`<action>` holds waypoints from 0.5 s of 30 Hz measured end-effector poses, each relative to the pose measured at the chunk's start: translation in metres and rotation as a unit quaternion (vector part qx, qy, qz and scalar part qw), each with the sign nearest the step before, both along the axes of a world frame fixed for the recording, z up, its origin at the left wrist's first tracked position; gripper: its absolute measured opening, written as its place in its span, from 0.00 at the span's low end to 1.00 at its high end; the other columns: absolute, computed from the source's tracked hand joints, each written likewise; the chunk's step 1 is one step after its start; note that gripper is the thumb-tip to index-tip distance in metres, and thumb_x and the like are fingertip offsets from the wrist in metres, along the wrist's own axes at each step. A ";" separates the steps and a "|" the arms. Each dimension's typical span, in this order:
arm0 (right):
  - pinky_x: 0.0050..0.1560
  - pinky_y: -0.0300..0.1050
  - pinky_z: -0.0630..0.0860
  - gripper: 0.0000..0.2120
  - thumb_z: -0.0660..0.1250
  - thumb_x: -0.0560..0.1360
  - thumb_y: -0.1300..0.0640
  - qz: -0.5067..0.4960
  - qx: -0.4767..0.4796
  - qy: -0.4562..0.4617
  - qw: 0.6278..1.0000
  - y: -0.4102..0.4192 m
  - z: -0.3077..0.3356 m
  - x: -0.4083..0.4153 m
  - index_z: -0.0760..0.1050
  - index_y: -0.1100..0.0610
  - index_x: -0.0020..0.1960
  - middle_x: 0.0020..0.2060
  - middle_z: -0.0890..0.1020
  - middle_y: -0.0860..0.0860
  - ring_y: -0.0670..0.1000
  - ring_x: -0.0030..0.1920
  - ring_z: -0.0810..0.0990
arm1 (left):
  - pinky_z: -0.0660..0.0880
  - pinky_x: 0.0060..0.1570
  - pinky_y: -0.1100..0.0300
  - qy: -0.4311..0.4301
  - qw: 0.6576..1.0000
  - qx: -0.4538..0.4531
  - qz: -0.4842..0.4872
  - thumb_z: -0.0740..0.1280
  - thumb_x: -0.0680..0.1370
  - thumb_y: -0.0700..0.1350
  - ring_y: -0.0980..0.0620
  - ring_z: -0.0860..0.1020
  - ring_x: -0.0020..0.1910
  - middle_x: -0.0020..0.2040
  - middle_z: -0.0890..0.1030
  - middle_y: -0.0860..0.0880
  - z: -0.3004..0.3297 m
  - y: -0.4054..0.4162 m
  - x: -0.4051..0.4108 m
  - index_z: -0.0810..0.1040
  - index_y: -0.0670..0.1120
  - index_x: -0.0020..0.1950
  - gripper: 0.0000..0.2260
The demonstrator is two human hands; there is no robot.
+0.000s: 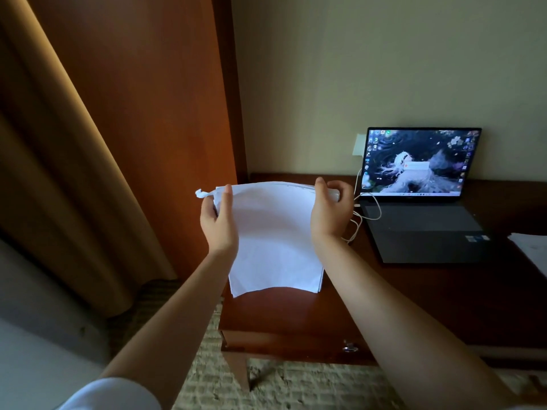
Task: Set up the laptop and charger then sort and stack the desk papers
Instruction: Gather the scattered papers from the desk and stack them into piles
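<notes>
Left hand (217, 216) and right hand (330, 208): curled round upper corners of paper stack (275, 241), held upright above desk (444, 294). Risk: loosely gripped sheets may be fanned or dropped.

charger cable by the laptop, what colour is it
White. The charger cable loops on the dark desk beside the open laptop, seen best in the head view.

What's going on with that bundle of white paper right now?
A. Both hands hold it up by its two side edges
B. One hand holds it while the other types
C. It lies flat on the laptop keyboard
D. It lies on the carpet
A: the left hand and right hand each grip a side of the paper stack, lifted above the desk, left of the open laptop.
</notes>
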State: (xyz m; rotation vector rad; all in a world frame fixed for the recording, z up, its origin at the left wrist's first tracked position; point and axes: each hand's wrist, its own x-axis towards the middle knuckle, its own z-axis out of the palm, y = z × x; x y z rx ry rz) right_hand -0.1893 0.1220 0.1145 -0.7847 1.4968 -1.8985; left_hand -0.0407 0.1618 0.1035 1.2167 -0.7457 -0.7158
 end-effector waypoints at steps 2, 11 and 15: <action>0.36 0.26 0.67 0.10 0.72 0.72 0.54 -0.001 -0.017 0.001 1.000 0.001 0.000 0.000 0.73 0.58 0.45 0.35 0.74 0.43 0.33 0.32 0.72 | 0.67 0.38 0.60 0.010 1.000 0.009 0.014 0.61 0.80 0.51 0.52 0.69 0.37 0.37 0.69 0.45 0.005 -0.003 0.000 0.69 0.39 0.41 0.16; 0.43 0.34 0.75 0.16 0.75 0.68 0.67 0.235 0.043 0.008 0.971 0.024 -0.039 -0.025 0.76 0.58 0.53 0.45 0.81 0.43 0.35 0.40 0.82 | 0.71 0.48 0.62 -0.028 0.999 0.025 -0.039 0.63 0.80 0.49 0.60 0.74 0.43 0.45 0.74 0.56 0.001 -0.010 0.014 0.69 0.49 0.63 0.12; 0.48 0.42 0.79 0.09 0.78 0.65 0.63 0.270 0.118 0.010 0.956 0.025 -0.056 -0.033 0.81 0.54 0.40 0.39 0.85 0.47 0.44 0.40 0.84 | 0.77 0.53 0.58 -0.074 0.995 -0.039 -0.056 0.76 0.70 0.44 0.54 0.78 0.57 0.60 0.74 0.48 -0.016 -0.013 0.036 0.44 0.64 0.74 0.48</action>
